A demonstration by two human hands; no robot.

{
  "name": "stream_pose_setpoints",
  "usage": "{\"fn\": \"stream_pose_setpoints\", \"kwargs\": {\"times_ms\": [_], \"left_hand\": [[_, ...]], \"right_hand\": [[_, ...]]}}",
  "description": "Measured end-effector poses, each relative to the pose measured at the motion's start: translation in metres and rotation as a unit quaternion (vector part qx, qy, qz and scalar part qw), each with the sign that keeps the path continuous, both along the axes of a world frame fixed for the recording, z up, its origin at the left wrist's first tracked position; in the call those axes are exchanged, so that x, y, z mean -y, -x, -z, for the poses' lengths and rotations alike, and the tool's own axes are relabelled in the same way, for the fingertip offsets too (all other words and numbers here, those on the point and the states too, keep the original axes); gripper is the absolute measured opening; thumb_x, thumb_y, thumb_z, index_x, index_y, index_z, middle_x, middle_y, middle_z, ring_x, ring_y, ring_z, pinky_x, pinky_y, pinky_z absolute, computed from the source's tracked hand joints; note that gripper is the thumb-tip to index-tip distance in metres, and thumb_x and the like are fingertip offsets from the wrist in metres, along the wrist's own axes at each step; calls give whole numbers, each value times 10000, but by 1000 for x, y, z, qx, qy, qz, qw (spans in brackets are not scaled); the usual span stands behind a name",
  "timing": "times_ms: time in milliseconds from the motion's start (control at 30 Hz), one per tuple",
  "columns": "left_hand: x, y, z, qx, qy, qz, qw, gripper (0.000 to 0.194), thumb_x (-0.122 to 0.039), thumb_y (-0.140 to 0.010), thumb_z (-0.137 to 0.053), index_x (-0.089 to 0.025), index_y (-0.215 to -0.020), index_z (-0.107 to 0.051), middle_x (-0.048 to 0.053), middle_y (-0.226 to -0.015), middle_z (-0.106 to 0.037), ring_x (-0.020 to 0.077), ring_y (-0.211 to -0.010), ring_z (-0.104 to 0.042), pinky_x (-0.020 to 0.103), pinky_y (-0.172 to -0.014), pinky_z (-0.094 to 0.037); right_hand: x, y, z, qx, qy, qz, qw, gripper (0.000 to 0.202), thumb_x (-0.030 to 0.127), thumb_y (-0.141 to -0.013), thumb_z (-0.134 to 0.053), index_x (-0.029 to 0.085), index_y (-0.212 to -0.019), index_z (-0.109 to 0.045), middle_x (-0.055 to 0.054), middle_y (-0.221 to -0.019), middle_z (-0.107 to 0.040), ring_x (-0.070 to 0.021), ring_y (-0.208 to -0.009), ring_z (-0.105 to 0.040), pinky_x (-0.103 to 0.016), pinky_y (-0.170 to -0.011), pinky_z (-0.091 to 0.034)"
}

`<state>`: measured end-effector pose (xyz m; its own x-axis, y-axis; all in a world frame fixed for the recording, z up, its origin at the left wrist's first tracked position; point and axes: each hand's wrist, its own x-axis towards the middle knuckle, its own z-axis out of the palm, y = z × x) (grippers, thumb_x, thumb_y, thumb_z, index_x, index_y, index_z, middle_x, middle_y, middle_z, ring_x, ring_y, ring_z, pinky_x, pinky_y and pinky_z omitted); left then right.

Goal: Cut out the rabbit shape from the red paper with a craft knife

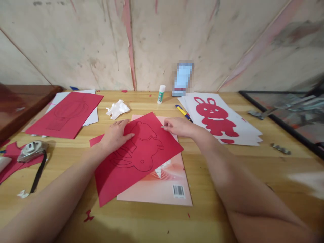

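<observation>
A sheet of red paper [136,152] with a rabbit outline drawn in dark line lies turned at an angle on a pink booklet [154,199] with a barcode. My left hand [116,135] rests on the sheet's upper left part, thumb and fingers apart. Over the right upper edge of the sheet, my right hand [174,126] is closed in a pinch. A small pale tip shows at its fingertips; what it belongs to is hidden. A blue and yellow pen [184,113] lies just beyond that hand.
At the back stand a glue stick [161,94] and a blurred phone [183,79], with crumpled tissue [118,109] to their left. White sheets with a red rabbit cutout [215,118] lie right. Another drawn red sheet [65,114] and a tape measure [32,151] lie left, near scraps.
</observation>
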<state>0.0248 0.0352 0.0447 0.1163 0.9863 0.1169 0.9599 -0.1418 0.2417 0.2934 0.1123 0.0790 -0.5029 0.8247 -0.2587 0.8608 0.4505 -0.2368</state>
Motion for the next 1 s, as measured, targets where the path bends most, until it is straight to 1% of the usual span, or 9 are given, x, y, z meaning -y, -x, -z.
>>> {"fn": "stream_pose_setpoints", "kwargs": {"times_ms": [100, 233, 333, 433, 567, 700, 800, 900, 1000], "left_hand": [[-6, 1, -2, 17, 23, -20, 999, 649, -458, -790, -638, -118, -1319, -475, 166, -1330, -540, 325, -1235, -492, 442, -1035, -378], [-13, 3, -7, 99, 38, -40, 994, 688, -473, -686, -704, -148, -1267, -529, 142, -1218, -606, 309, -1112, -566, 396, -926, -437], [-18, 6, -11, 154, 40, -75, 984, 689, -457, -642, -724, -142, -1234, -562, 102, -1024, -655, 265, -940, -608, 348, -809, -452], [-24, 9, -15, 182, 53, -94, 977, 643, -466, -633, -722, -131, -1168, -602, 44, -800, -640, 213, -741, -603, 301, -665, -435], [-24, 8, -24, 248, 119, -102, 956, 444, -483, -589, -763, -176, -901, -688, -16, -589, -570, 178, -574, -576, 256, -513, -374], [-14, -2, -39, 340, 203, -106, 912, 346, -449, -572, -794, -170, -745, -685, 11, -574, -615, 199, -552, -616, 260, -478, -415], [-6, -13, -43, 420, 251, -112, 865, 393, -454, -578, -799, -162, -818, -694, 57, -706, -700, 240, -648, -678, 307, -559, -518], [2, -21, -36, 497, 249, -137, 820, 415, -458, -588, -792, -169, -864, -683, 52, -734, -717, 228, -671, -696, 336, -633, -564], [12, -26, -25, 549, 234, -175, 783, 343, -399, -595, -802, -159, -799, -666, 44, -674, -707, 198, -582, -681, 314, -588, -568]], "right_hand": [[2, 1, -6, 13, 20, -11, 1000, 291, 414, -791, -623, 185, -969, -600, -79, -1021, -659, -198, -865, -590, -263, -623, -370], [7, 4, -8, 18, 15, -9, 1000, 382, 285, -686, -689, 168, -1039, -602, -99, -1040, -655, -222, -888, -594, -267, -601, -370], [6, 4, -5, -40, 18, -16, 999, 349, 168, -671, -621, 204, -1019, -619, -57, -978, -673, -194, -820, -598, -253, -567, -350], [4, 0, -4, -97, 5, -39, 995, 326, 127, -672, -577, 238, -974, -628, -19, -915, -681, -171, -780, -593, -243, -563, -332], [2, -3, -9, -78, -44, -24, 996, 267, 134, -698, -571, 210, -950, -615, -46, -935, -680, -175, -781, -590, -253, -586, -326], [5, -4, -19, -46, -113, -11, 992, 245, 114, -766, -530, 181, -991, -599, -94, -988, -679, -195, -812, -598, -278, -594, -319], [9, -2, -24, -35, -192, -1, 981, 296, 86, -781, -511, 164, -1060, -574, -107, -958, -681, -216, -813, -601, -300, -600, -313], [14, 1, -25, -56, -247, 5, 967, 327, 62, -823, -450, 143, -1125, -546, -125, -980, -670, -227, -851, -597, -319, -640, -338], [20, 7, -26, -77, -259, 18, 963, 294, 153, -907, -412, 99, -1175, -521, -167, -1064, -641, -258, -953, -572, -346, -717, -372]]}}
